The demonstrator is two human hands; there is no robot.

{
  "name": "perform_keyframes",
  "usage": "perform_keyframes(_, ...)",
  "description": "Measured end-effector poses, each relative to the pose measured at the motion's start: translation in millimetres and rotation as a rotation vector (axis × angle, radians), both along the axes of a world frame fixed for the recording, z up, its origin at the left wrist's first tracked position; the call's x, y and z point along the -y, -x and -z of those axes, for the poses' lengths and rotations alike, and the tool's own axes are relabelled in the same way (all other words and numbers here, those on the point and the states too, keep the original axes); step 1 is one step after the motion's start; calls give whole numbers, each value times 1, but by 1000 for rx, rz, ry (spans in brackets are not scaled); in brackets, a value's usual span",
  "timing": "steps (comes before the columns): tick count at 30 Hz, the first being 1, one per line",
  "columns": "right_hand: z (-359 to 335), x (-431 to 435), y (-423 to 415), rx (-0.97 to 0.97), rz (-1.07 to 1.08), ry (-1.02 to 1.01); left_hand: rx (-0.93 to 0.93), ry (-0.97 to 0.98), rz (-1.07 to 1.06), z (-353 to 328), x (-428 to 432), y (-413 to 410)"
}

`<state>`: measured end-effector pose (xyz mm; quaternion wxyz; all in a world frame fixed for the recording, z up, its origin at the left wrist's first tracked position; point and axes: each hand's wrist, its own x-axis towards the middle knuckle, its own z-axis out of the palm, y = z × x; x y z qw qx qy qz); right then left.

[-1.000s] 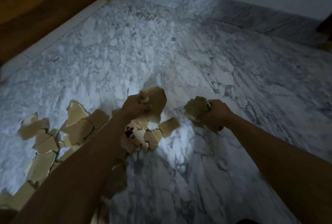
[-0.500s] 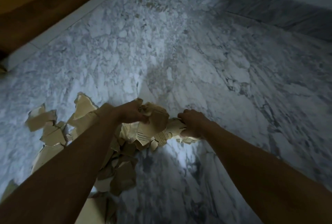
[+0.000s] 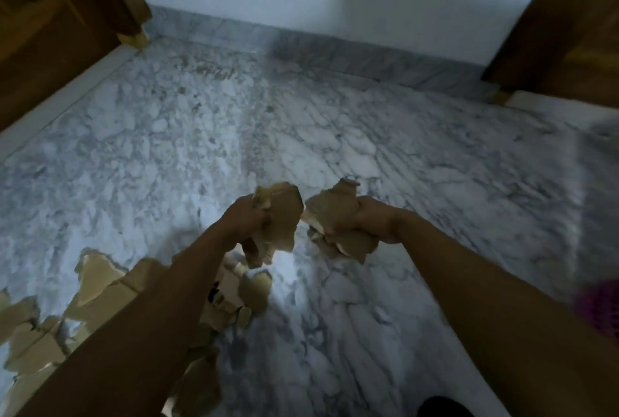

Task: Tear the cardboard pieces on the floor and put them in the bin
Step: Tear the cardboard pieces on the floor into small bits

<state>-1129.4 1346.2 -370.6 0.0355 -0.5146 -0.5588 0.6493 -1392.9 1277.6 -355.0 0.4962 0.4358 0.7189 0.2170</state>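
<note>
Torn cardboard gripped in both hands, carrying to the bin looks next

The left hand curls tight round the left wad, which runs 12 to 6; the right hand clenches the right wad, slanting 11 to 5. Loose scraps lie on the floor at 8 o'clock; no bin clearly shows

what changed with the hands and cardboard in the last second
Half a second ago both hands were down among the floor scraps; now the left hand and right hand have lifted clear, each gripping a bunch of torn cardboard. The scraps lie as before on the marble floor.
</note>
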Motion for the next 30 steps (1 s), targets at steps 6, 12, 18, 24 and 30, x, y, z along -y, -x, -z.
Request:
perform_keyframes(6,-73,1,-56,-192,471,-84,274,-67,181,-72,-67,-100)
perform_keyframes(12,-131,28,-142,-326,763,-263,330,-183,420,-125,-104,-213)
perform_keyframes(18,-192,81,-248,-189,1027,-483,303,-430,725,-204,-78,-360)
perform_keyframes(24,-247,156,-378,-40,1267,-667,437,-447,995,-251,-32,-503)
perform_keyframes(30,-228,230,-469,207,1367,-674,383,-420,1073,-223,21,-615)
